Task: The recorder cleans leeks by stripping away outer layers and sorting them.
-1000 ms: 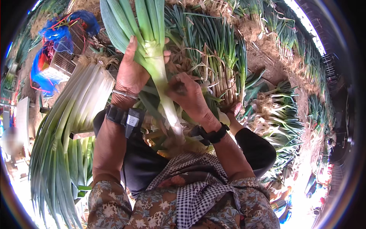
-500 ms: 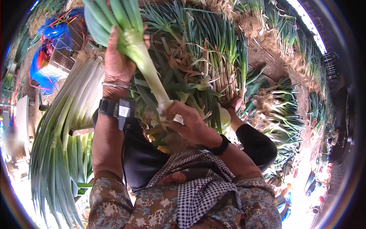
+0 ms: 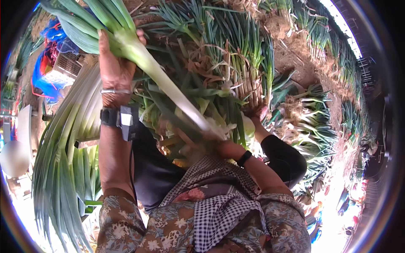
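My left hand [image 3: 114, 69] grips a leek [image 3: 166, 86] just below its green leaves. The leek slants down to the right, its pale root end close to my right hand [image 3: 229, 148]. That hand's fingers are smeared by motion, and I cannot tell whether they touch the root end. Loose leaves and peelings [image 3: 196, 110] lie under the stalk, between my legs. Left of my left forearm rests a stack of leeks [image 3: 63, 164], with white shafts at the far end and green leaves hanging toward me.
Upright bundles of green onions [image 3: 249, 55] stand ahead. More bundles [image 3: 310, 126] lie on the soil to the right, with further rows beyond. A plastic crate [image 3: 63, 67] with blue bags [image 3: 40, 78] sits at the far left. My bent leg [image 3: 284, 162] is at the right.
My left hand has moved left with the leek, which now lies at a flatter slant. My right hand has shifted right and slightly down, blurring beside the root end.
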Available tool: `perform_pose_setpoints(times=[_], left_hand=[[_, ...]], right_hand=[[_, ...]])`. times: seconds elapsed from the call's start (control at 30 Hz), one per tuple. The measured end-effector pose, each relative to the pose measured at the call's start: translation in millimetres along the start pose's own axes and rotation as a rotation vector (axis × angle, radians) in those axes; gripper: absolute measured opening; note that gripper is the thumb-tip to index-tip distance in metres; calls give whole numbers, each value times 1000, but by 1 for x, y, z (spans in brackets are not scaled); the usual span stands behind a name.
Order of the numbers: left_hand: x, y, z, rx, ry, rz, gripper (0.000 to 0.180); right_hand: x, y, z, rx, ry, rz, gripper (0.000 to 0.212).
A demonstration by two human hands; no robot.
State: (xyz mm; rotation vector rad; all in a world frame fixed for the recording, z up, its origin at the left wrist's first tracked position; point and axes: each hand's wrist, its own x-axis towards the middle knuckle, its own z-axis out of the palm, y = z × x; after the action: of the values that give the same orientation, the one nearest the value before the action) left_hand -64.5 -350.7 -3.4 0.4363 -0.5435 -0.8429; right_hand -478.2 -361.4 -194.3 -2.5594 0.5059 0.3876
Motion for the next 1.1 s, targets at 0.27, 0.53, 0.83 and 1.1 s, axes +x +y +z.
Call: perform_pose_setpoints(times=[0.27,0.53,0.83,1.1], left_hand=[[-22,-11,18,84,433,25,54],[-37,-28,5,-17,453,-105,51],[-29,-14,14,-141,200,-233,57],[-41,-31,31,197,234,-188,39]], right_hand=[[92,-110,-154,422,858,-199,36],[140,-119,-142,1144,206,-40,20],[74,-136,-123,1594,-201,-4,19],[72,-116,-89,1094,241,182,16]])
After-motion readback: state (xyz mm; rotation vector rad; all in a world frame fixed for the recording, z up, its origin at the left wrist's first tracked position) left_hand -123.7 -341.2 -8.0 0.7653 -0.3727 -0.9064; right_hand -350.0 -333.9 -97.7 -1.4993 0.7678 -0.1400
